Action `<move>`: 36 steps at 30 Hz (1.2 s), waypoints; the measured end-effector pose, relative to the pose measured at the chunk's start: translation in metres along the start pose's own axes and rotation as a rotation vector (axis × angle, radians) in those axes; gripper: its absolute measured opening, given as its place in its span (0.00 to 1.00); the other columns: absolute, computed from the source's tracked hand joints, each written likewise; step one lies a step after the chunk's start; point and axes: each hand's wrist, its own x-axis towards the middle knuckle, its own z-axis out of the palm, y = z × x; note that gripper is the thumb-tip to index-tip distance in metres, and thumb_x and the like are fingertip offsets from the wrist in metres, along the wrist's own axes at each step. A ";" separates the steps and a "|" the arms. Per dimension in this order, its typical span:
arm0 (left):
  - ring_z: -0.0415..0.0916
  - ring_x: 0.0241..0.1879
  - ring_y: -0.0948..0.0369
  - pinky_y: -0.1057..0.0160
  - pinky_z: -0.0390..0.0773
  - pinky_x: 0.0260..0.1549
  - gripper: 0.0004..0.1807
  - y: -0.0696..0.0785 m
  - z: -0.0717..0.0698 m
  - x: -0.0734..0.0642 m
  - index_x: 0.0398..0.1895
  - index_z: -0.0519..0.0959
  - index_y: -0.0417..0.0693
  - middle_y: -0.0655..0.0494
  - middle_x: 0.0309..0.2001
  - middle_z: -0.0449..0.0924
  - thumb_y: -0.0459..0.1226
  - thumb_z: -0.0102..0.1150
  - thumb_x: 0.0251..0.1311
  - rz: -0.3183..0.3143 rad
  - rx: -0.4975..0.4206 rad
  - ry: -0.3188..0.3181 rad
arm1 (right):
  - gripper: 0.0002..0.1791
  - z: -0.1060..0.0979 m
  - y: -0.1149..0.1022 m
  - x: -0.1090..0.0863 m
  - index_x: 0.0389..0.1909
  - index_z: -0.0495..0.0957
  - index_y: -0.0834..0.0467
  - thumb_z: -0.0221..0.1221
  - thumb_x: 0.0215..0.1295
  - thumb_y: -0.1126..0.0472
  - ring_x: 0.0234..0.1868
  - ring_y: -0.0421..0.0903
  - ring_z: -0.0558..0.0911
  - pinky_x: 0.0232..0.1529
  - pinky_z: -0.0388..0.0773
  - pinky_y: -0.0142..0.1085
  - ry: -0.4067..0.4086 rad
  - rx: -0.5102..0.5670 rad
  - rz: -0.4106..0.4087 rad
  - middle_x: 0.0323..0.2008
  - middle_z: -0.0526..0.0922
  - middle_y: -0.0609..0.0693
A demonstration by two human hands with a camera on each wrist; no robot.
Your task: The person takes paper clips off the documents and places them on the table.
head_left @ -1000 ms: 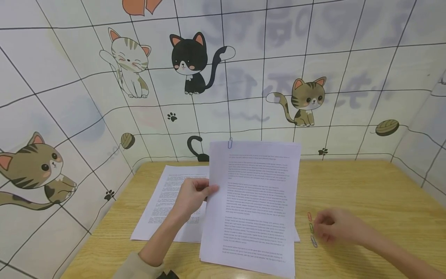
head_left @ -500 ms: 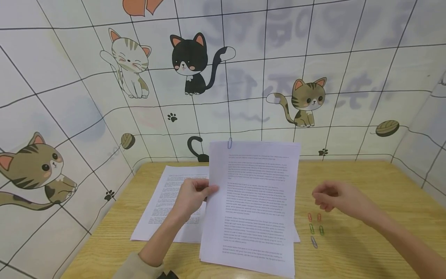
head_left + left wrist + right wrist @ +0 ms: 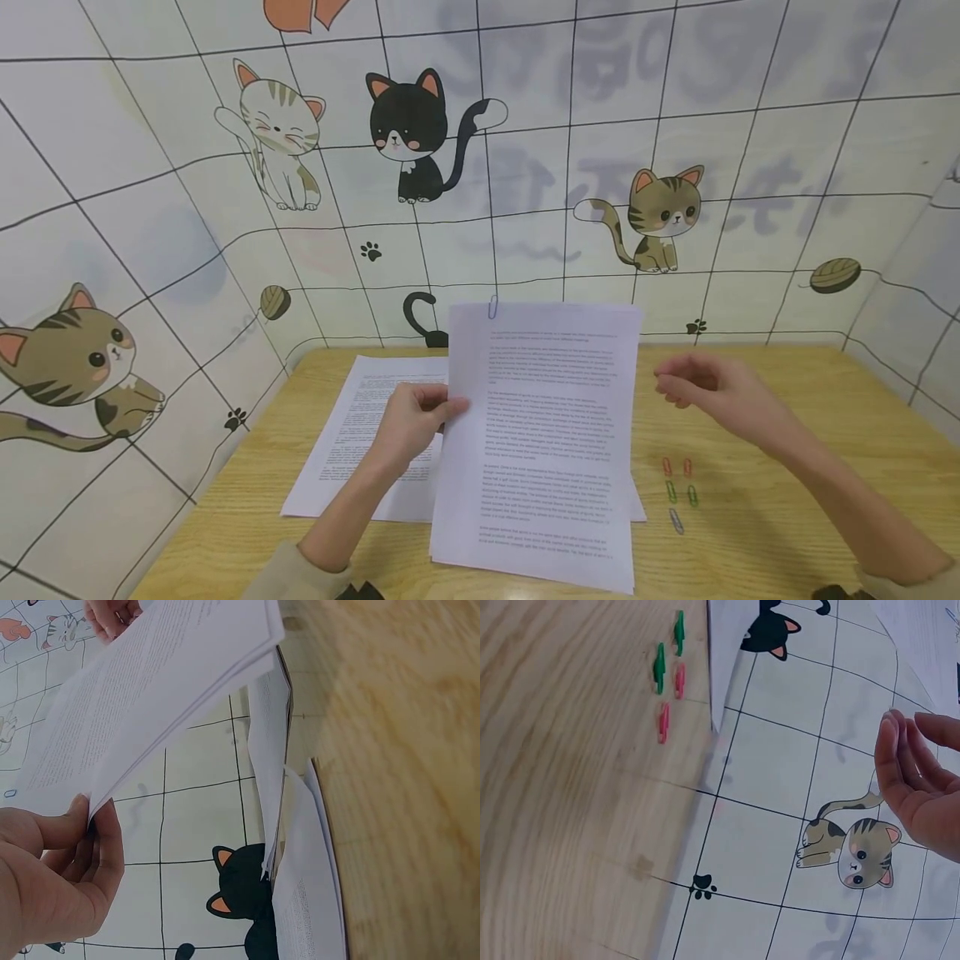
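Observation:
My left hand pinches the left edge of a stack of printed sheets between thumb and fingers, holding it upright above the table. A bluish paper clip sits on the stack's top edge, towards the left corner. To the right of the sheets my right hand hovers, fingers loosely bent. In the right wrist view a gap shows between its thumb and fingers, and I see nothing held there. Below it on the table lie red paper clips, green paper clips and a grey paper clip.
More printed sheets lie flat on the wooden table, partly behind the raised stack. The left wrist view shows them as separate piles. A wall covered with cartoon cats closes off the back and sides.
My right hand has risen from beside the paper clips and moved up and back, closer to the sheets, uncovering the second column of clips. The left hand and the stack have barely shifted.

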 end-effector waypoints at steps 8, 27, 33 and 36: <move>0.79 0.28 0.59 0.64 0.79 0.31 0.05 0.001 0.001 -0.001 0.38 0.88 0.37 0.49 0.30 0.86 0.31 0.68 0.61 -0.004 0.004 0.004 | 0.14 0.000 -0.013 0.009 0.52 0.78 0.59 0.58 0.75 0.54 0.42 0.42 0.81 0.43 0.77 0.28 0.074 0.012 -0.034 0.44 0.84 0.51; 0.79 0.29 0.60 0.64 0.78 0.30 0.06 -0.004 0.005 0.000 0.38 0.88 0.38 0.50 0.30 0.86 0.32 0.69 0.61 0.011 0.032 -0.007 | 0.12 0.017 -0.049 0.035 0.51 0.81 0.59 0.60 0.74 0.58 0.44 0.45 0.82 0.44 0.74 0.25 0.223 0.115 -0.182 0.48 0.84 0.54; 0.79 0.27 0.60 0.63 0.78 0.30 0.06 -0.005 0.007 -0.001 0.38 0.88 0.37 0.51 0.30 0.86 0.33 0.68 0.62 0.023 0.073 -0.006 | 0.10 0.030 -0.061 0.044 0.50 0.82 0.60 0.61 0.72 0.61 0.45 0.42 0.82 0.45 0.73 0.28 0.272 0.177 -0.236 0.46 0.84 0.55; 0.79 0.26 0.61 0.64 0.78 0.28 0.06 -0.005 0.008 -0.001 0.37 0.88 0.37 0.51 0.29 0.86 0.32 0.68 0.61 0.030 0.082 0.002 | 0.10 0.037 -0.067 0.049 0.49 0.82 0.60 0.61 0.72 0.61 0.44 0.42 0.81 0.45 0.73 0.29 0.277 0.184 -0.259 0.45 0.85 0.54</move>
